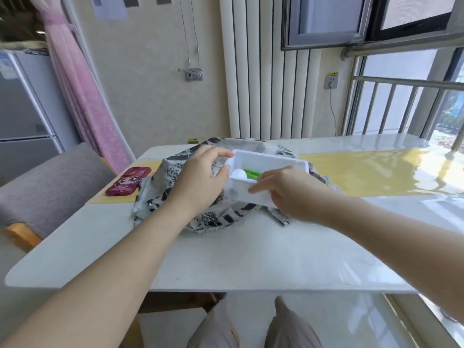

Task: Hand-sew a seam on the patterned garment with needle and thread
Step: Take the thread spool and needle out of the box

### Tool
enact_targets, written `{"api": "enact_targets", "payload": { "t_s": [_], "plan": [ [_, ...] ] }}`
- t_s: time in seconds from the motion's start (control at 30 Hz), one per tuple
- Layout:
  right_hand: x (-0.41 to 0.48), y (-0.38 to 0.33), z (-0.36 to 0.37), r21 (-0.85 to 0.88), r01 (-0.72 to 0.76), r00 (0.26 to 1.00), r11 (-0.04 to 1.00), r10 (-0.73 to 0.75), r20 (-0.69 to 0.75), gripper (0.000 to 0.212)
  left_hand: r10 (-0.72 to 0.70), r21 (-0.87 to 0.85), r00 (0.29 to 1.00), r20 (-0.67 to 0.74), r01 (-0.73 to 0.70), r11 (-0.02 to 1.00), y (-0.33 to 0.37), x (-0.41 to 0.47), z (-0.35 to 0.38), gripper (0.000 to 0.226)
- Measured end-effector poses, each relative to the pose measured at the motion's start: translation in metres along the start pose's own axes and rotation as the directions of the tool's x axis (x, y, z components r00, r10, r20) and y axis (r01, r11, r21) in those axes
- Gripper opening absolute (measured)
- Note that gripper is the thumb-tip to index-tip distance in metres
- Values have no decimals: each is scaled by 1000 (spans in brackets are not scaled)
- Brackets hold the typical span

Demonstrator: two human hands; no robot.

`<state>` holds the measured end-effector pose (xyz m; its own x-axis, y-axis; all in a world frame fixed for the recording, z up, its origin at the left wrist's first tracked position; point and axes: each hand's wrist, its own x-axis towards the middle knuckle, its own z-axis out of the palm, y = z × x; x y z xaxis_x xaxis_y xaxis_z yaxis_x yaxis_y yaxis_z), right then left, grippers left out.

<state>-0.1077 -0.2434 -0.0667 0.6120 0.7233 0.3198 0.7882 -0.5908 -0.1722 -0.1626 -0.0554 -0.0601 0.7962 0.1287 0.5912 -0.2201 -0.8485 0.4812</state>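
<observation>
One left hand and one right hand, one white box, one patterned garment, one red case

We see a cream wall behind a glossy white table with a yellow strip across it. White column radiator mid-wall, socket beside it. Dark-framed window top right, metal railing below, daylight glaring on the tabletop. Pink curtain and grey fridge left, grey upholstered chair near the table's left end, pale floor underneath

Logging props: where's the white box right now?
Head view, centre: white box is over the patterned garment, gripped by left hand and right hand.
</observation>
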Motion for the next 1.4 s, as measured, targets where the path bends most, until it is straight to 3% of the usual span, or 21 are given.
{"api": "enact_targets", "payload": {
  "t_s": [0.2, 0.37, 0.57, 0.73, 0.87, 1.0, 1.1, 1.27, 1.4],
  "plan": [
    [-39, -26, 30, 57, 248, 935, 967, -254, 246, 53, -9, 15, 935, 354, 4, 1000, -18, -44, -6, 20],
    [-56, -23, 45, 112, 275, 899, 955, -297, 322, 53, -73, 83, 843, 533, 33, 996, -24, -68, -1, 23],
    [-52, -19, 48, 183, 210, 909, 960, -260, 324, 45, -88, 141, 812, 577, 7, 990, -26, -68, 7, 28],
    [-38, -10, 29, 516, -76, 929, 853, -128, 348, 14, -110, 172, 777, 620, 2, 985, -28, -61, 7, 30],
    [-23, 4, 29, 209, -53, 957, 977, -10, 289, 19, -112, 229, 726, 678, -63, 971, -26, -52, 8, 34],
    [-15, 5, 25, 6, -21, 916, 1000, 17, 402, 31, -126, 279, 668, 733, -127, 952, -23, -43, 8, 36],
    [-10, -2, 26, -181, 81, 868, 980, 20, 497, 36, -154, 316, 604, 782, -169, 934, -21, -37, 11, 38],
    [3, -11, 32, -210, 130, 784, 969, 29, 620, 32, -165, 315, 498, 851, -233, 920, -16, -30, 17, 48],
    [8, -12, 39, -312, 222, 778, 924, 25, 627, 26, -165, 325, 486, 858, -266, 908, -15, -28, 21, 55]
  ]
}}
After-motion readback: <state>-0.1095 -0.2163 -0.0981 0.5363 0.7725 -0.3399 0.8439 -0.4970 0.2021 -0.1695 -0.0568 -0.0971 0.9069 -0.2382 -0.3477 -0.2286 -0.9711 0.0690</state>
